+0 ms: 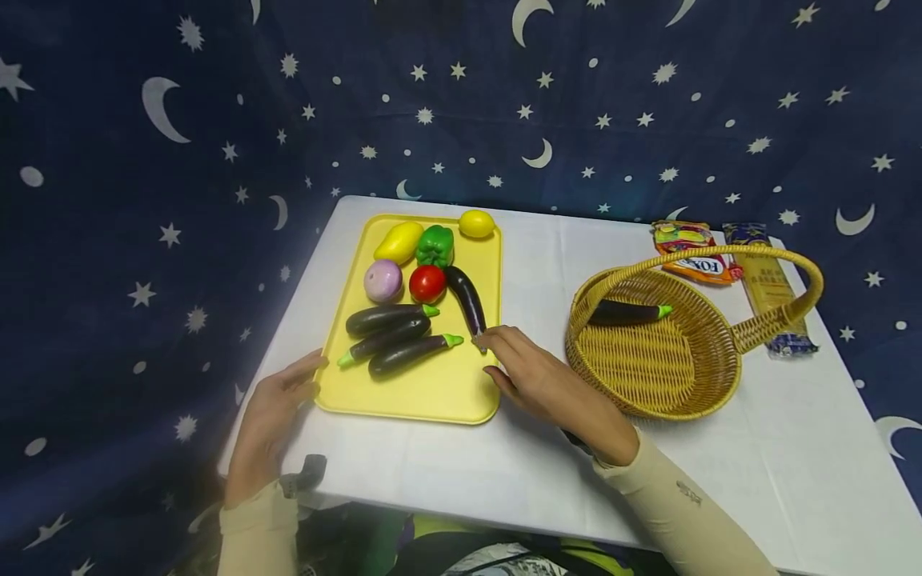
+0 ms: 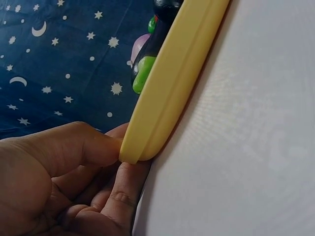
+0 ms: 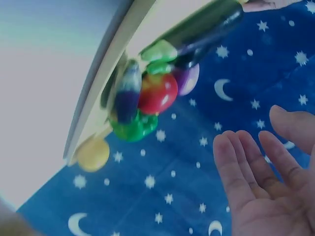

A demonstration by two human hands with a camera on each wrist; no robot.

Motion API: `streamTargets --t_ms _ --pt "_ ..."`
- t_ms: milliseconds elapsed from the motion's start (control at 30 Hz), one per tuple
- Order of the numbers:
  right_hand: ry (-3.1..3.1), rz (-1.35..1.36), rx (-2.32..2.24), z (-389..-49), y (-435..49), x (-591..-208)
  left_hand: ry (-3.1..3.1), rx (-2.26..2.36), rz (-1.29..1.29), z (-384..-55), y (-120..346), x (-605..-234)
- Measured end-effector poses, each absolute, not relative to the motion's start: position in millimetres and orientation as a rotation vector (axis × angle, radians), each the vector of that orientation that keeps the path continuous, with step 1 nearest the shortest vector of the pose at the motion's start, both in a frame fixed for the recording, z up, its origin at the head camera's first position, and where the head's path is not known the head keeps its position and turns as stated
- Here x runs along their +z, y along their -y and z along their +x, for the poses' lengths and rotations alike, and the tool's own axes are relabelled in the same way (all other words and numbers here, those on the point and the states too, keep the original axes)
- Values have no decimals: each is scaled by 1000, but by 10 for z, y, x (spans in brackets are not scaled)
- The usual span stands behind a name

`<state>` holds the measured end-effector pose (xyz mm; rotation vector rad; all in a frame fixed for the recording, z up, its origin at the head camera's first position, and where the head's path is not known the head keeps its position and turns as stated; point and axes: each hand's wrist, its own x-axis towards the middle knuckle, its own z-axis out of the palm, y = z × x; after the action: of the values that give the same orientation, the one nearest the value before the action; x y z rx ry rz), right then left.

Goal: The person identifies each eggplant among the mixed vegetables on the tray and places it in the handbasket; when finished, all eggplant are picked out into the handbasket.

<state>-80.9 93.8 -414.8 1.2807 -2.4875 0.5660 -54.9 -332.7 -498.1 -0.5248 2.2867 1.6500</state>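
Note:
My left hand pinches the near left corner of a yellow tray, thumb and fingers at its rim in the left wrist view. On the tray's right side lies a slim dark eggplant. Over its near end is my right hand; the right wrist view shows the fingers extended, with nothing between them. Three more eggplants with green stems lie left of it. Behind them are a red tomato, a purple onion, a green pepper, a yellow mango and a lemon.
Right of the tray stands a wicker basket with a tall arched handle, one eggplant inside. Snack packets and a long gold package lie behind it. A white cloth covers the table; a starry dark-blue curtain hangs behind.

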Motion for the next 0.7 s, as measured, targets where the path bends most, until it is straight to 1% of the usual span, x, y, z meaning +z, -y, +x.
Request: streamTargets --t_ms 133,300,700 --pt "2531 1309 598 -962 -738 -4230 -2349 1609 -468 -571 3331 -4983" --pt "2612 1323 622 -1122 -552 -4338 -2378 1549 -497 -608 3316 -4985" --pt "2738 1361 563 -1346 -376 -4503 -2341 1606 -534 -592 3306 -4979"
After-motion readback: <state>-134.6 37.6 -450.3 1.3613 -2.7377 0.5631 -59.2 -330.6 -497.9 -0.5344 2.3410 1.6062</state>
